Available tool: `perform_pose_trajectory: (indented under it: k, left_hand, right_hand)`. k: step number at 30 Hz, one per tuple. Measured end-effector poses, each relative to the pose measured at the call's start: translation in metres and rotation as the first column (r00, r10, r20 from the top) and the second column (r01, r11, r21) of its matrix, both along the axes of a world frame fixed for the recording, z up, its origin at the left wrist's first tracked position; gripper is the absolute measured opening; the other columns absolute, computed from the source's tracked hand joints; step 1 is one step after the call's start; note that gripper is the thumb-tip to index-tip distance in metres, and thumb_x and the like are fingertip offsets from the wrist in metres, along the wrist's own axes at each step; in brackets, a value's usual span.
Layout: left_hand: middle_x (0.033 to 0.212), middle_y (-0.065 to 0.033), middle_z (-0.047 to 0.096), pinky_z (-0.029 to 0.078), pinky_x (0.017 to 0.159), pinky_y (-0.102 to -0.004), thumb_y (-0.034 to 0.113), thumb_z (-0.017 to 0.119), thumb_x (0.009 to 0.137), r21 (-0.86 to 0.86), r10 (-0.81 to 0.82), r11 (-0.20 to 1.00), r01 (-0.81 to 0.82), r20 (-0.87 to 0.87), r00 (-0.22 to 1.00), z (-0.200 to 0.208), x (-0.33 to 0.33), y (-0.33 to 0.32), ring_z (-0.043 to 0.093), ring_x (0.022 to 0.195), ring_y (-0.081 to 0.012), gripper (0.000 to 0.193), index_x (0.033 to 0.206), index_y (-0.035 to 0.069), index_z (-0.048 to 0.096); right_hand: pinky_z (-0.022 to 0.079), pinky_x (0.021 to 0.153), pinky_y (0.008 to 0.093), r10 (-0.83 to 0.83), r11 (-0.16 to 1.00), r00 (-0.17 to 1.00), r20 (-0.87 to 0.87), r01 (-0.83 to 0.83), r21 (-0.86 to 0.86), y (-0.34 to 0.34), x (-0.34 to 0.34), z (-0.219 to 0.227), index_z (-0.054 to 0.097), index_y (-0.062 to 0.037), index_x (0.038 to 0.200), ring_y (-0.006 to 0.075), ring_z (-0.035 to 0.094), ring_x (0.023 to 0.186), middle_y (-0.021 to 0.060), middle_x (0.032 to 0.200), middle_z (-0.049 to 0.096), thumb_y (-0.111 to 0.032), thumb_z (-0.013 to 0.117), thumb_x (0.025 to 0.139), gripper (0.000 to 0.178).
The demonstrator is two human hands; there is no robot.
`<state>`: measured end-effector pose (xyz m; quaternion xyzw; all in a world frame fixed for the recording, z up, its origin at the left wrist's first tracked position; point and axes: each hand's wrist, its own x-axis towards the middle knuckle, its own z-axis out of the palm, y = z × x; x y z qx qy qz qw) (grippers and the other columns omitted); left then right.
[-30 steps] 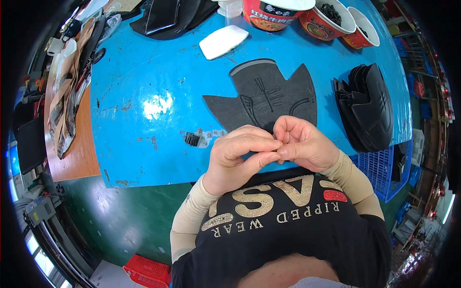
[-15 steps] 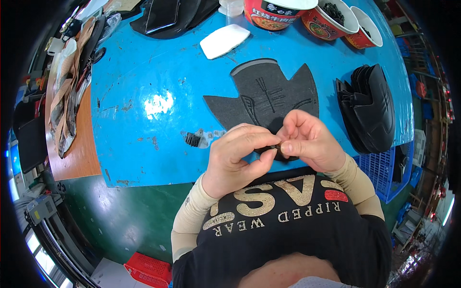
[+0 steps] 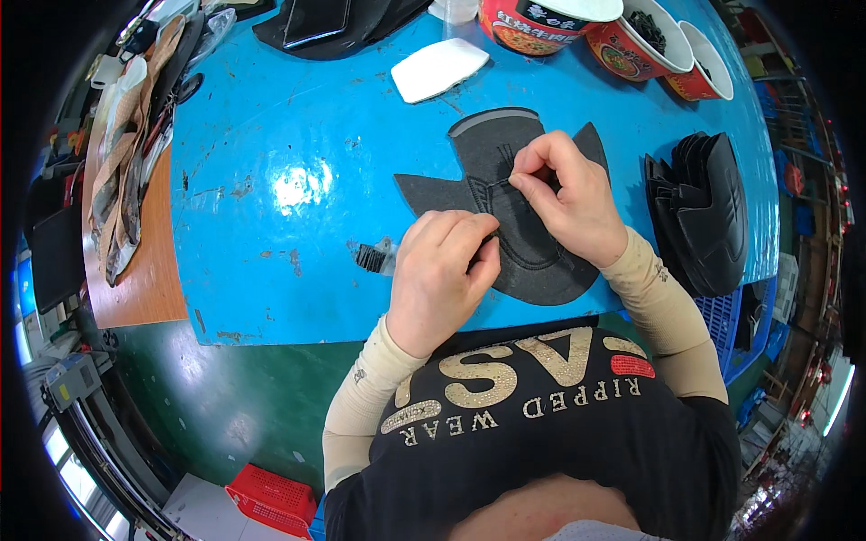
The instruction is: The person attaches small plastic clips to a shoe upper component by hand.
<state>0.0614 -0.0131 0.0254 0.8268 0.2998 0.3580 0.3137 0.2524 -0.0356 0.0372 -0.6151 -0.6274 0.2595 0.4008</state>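
A flat black cut panel (image 3: 532, 286) with pointed side flaps and stitched lines lies on the blue table in front of me. Over its right part, my right hand (image 3: 575, 198) is closed in a pinch; a thin black strip (image 3: 499, 183) seems to stick out from its fingertips toward the stitching. My left hand (image 3: 442, 270) rests by the panel's left side, thumb and forefinger pinched near its middle. Whatever those fingers hold is hidden or too small to make out. Left of that hand lies a small bundle of short black strips (image 3: 369, 258) beside clear plastic.
Stacked black moulded pieces (image 3: 699, 212) stand on the right, above a blue crate (image 3: 719, 317). A white pad (image 3: 439, 70) lies farther back, near a red paper tub (image 3: 532, 27) and two others holding black bits. Black sheets (image 3: 334, 32) occupy the back left. A red basket (image 3: 272, 500) sits below.
Both hands were together at the panel's near edge. My right hand has moved up and away over the panel; my left has shifted slightly, and more of the panel's near part now shows.
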Motion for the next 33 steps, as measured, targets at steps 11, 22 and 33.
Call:
perform_pose_trajectory:
  k: [11, 22, 33]
  left_hand:
    - [0.077, -0.0104, 0.057, 0.046, 0.064, -0.0376, 0.001, 0.067, 0.075, 0.092, 0.028, 0.996, -0.008, -0.215, 0.976, 0.011, 0.010, 0.000, 0.056, 0.070, -0.0273, 0.034, 0.109, -0.001, 0.063]
    - [0.074, -0.0106, 0.052, 0.046, 0.062, -0.0369, 0.001, 0.066, 0.074, 0.149, 0.046, 0.989, 0.001, -0.315, 0.948, 0.013, 0.017, 0.003, 0.054, 0.068, -0.0268, 0.036, 0.110, -0.005, 0.064]
    - [0.074, -0.0115, 0.052, 0.046, 0.063, -0.0381, 0.001, 0.064, 0.076, 0.074, 0.087, 0.995, -0.070, -0.263, 0.961, 0.010, 0.016, -0.001, 0.054, 0.070, -0.0272, 0.038, 0.113, -0.005, 0.061]
  right_hand:
    - [0.045, 0.066, 0.0371, 0.008, 0.995, 0.986, 0.166, -0.024, 0.092, 0.000, 0.000, -0.004, 0.049, -0.0047, 0.087, 0.0285, 0.056, 0.071, 0.0090, 0.074, 0.055, 0.000, 0.065, 0.077, 0.020]
    - [0.047, 0.070, 0.0348, -0.107, 0.949, 0.949, 0.297, 0.008, 0.317, -0.008, 0.014, 0.006, 0.068, -0.0057, 0.086, 0.0260, 0.058, 0.077, 0.0064, 0.084, 0.061, 0.006, 0.064, 0.071, 0.019]
    - [0.046, 0.070, 0.0342, -0.007, 0.951, 0.881, 0.474, -0.141, 0.275, -0.014, 0.009, -0.009, 0.068, -0.0070, 0.090, 0.0236, 0.057, 0.081, 0.0044, 0.088, 0.057, 0.002, 0.067, 0.067, 0.025]
